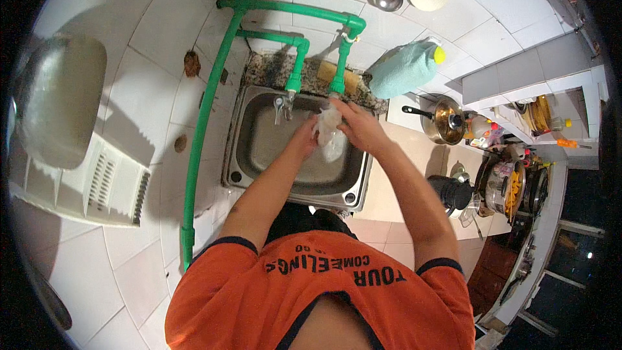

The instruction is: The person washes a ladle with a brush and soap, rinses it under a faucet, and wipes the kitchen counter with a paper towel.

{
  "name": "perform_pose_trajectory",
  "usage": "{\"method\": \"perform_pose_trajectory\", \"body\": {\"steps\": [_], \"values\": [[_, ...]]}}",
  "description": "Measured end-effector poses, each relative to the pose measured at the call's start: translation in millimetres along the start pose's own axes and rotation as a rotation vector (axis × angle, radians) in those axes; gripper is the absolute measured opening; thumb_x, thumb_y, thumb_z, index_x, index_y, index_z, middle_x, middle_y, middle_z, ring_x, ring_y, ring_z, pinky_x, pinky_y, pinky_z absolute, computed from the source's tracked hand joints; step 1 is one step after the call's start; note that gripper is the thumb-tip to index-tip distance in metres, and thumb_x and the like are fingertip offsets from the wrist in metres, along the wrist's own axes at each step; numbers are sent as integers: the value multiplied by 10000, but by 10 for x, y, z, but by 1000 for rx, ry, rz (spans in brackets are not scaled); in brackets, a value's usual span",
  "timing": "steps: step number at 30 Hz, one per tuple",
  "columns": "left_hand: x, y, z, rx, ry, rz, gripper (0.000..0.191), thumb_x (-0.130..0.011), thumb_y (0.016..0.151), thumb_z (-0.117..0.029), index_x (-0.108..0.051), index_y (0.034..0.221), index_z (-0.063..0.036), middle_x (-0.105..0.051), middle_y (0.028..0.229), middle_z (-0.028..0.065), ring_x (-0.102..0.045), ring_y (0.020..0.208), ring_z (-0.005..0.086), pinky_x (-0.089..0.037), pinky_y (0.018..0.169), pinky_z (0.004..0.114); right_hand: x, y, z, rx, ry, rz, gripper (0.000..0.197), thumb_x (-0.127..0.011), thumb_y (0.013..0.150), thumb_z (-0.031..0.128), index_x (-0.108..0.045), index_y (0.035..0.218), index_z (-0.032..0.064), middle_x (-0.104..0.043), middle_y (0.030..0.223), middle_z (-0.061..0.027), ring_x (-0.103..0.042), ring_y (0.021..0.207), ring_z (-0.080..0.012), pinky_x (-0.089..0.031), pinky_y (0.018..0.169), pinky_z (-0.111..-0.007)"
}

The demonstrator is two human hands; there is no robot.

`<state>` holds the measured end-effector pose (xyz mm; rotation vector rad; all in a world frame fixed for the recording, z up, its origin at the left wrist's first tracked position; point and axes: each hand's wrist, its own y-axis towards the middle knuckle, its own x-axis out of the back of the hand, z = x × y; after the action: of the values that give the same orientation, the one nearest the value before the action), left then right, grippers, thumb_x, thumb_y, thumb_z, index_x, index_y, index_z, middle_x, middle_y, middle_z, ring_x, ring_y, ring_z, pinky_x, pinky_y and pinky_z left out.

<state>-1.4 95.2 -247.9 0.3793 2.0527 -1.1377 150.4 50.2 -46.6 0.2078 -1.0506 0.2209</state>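
Note:
Over the stainless-steel sink (272, 141), my left hand (306, 137) grips a whitish, translucent, crumpled thing (330, 129), which looks like thin plastic; its exact kind is unclear. On its other side is my right hand (360, 126), thumb beside the whitish thing and fingers reaching up to the end of the right green pipe (337, 82). Those fingers hide the fitting there, so I cannot tell whether they hold it or the thing. To the left, a metal tap (283, 107) hangs from the other green pipe (294, 78).
A pale blue bottle (406, 70) with a yellow cap stands behind the sink's right corner. Further right are a lidded pan (443, 120), a black jug (452, 192) and a pot with orange pieces (508, 187). A white rack (102, 180) is on the left wall.

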Motion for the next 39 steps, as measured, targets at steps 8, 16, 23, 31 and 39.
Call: {"method": "perform_pose_trajectory", "body": {"steps": [8,16,23,31,39], "values": [[-64,-177,-133,87,220,172,345,-536,872,-276,-514,1155,-78,-586,1057,66,-582,917,197,-479,783,336,-1385,-240,-638,-868,1254,-190,344,-521,865,118,-483,1196,34,-581,1058,-84,-577,903,-184,-491,713,-309],[288,-63,-372,12,559,-102,444,-606,830,-267,-468,1175,-24,-579,1071,77,-582,931,217,-485,747,332,-1288,-28,-613,-985,1689,-274,147,-513,877,137,-574,970,41,-621,889,-46,-613,775,-162,-505,646,-282],[-70,72,51,65,71,-184,429,-535,862,-414,-532,1132,-81,-603,1056,64,-594,907,237,-498,738,393,-1867,84,-74,-566,350,-124,191,-550,825,260,-597,900,91,-629,828,-130,-631,717,-283,-499,622,-407],[484,111,53,423,41,326,336,-503,883,-418,-553,1040,-124,-608,873,25,-584,732,185,-478,555,305,-1752,-71,-468,-826,338,-325,315,-604,784,351,-520,928,84,-625,806,-165,-608,788,-367,-474,670,-444],[316,252,141,67,53,-10,348,-529,865,-366,-578,1024,-60,-617,945,88,-616,821,223,-520,659,359,-1684,-142,-138,-708,995,-497,277,-599,801,256,-580,966,35,-611,845,-194,-602,790,-362,-471,701,-434]]}}
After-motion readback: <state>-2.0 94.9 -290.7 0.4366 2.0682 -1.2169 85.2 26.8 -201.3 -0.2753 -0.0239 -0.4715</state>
